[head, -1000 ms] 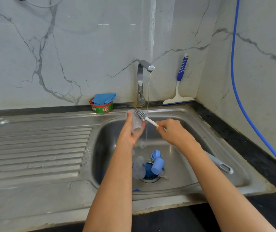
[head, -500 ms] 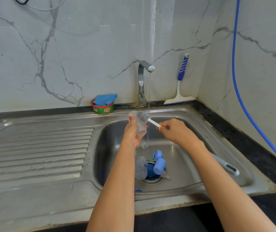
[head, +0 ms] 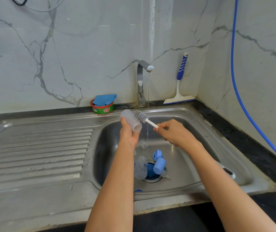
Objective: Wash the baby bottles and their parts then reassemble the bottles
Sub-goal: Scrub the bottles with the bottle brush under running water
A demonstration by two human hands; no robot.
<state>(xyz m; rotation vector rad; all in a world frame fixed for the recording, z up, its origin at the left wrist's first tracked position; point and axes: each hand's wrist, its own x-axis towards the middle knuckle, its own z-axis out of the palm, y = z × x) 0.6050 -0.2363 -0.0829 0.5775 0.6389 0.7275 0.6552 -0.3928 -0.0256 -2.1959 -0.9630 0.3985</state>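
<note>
My left hand [head: 128,133] grips a clear baby bottle [head: 131,120] over the sink, tilted with its open mouth toward the lower right. My right hand [head: 173,132] pinches the white handle of a grey bottle brush [head: 142,116], whose bristles lie against the outside of the bottle, beside the thin water stream from the tap [head: 143,81]. On the basin floor near the drain lie a second clear bottle [head: 140,167], a blue cap [head: 159,165], a blue ring [head: 157,154] and a small clear part [head: 144,145].
The steel sink [head: 200,131] has a ribbed drainboard [head: 37,153] on the left. A green soap tub with a blue cloth [head: 103,105] stands behind the basin. A blue-handled squeegee [head: 180,84] leans in the corner. A blue hose [head: 244,97] hangs along the right wall.
The bottle has been tilted so its mouth points lower right. The brush head has shifted from the bottle's top to its outer side. Both hands stay near the stream.
</note>
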